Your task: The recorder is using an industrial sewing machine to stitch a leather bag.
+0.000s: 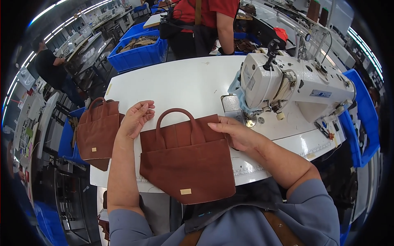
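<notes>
A brown leather bag panel (186, 168) with a curved handle and a small gold-coloured plate lies at the table's front edge, its lower part hanging over. My right hand (236, 132) grips its upper right corner, thumb on top and fingers behind. Off the panel's upper left corner, my left hand (138, 119) is raised with its fingers curled loosely and apart, nothing visible in it. A second brown bag panel (96, 133) with a like handle rests at the table's left end, left of my left forearm.
A white sewing machine (295, 82) stands on the right of the white table (172, 78). Blue bins (137, 47) with leather pieces stand beyond the far edge, and another blue bin (361, 119) is at the right. A person in red (201, 24) stands across the table; another (53, 67) is far left.
</notes>
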